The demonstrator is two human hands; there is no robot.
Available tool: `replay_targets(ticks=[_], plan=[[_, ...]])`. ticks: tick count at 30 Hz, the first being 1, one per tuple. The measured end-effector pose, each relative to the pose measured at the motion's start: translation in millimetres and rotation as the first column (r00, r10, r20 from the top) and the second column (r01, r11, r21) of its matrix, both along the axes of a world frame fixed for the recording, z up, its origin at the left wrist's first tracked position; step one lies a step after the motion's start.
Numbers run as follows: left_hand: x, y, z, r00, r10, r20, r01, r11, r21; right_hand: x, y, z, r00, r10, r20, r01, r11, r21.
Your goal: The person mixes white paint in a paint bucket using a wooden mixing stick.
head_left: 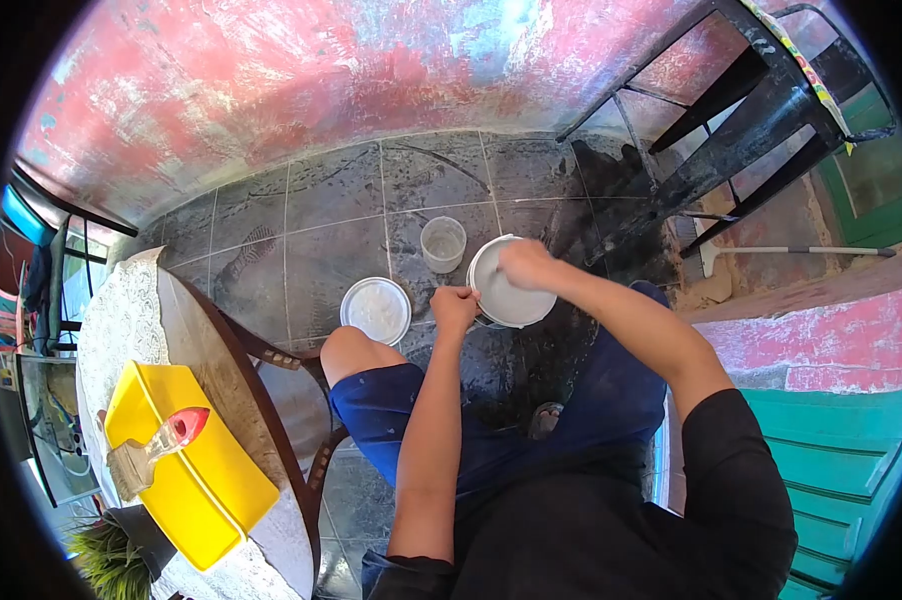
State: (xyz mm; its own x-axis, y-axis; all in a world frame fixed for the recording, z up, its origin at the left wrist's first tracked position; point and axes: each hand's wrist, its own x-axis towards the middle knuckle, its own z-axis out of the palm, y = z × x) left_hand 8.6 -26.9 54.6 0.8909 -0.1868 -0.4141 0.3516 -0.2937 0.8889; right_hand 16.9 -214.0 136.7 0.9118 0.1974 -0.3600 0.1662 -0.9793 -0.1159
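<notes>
The white bucket (503, 321) sits under the right hand (528, 266), which is closed, seemingly on something hidden. Left of the bucket lies the round lid (376, 310); just beside the bucket, the clear cup (443, 245). The left hand (455, 308) clamps the bucket's rim.

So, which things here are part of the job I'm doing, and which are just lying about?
Part of the job: bucket, with your left hand at its rim and right hand over it; probably also the round lid, clear cup, brush and yellow tray.

Just lying about, it seems: potted plant, long-handled tool.
</notes>
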Motion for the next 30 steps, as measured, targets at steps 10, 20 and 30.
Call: replay_targets(ticks=[10, 20, 30], plan=[[0, 0, 13, 0.999, 0.007, -0.034, -0.008, 1.0, -0.015, -61, -7, 32, 0.954, 0.029, -0.299, -0.048, 0.997, -0.057], [1, -1, 4, 1.0, -0.006, -0.021, 0.006, 1.0, 0.004, -17, -36, 12, 0.986, -0.157, 0.053, 0.161, 0.984, -0.075], [2, 1, 2, 0.999, -0.002, -0.038, 0.0, 0.999, -0.044, -45, 23, 7, 0.991, 0.025, -0.129, -0.016, 0.997, 0.077]])
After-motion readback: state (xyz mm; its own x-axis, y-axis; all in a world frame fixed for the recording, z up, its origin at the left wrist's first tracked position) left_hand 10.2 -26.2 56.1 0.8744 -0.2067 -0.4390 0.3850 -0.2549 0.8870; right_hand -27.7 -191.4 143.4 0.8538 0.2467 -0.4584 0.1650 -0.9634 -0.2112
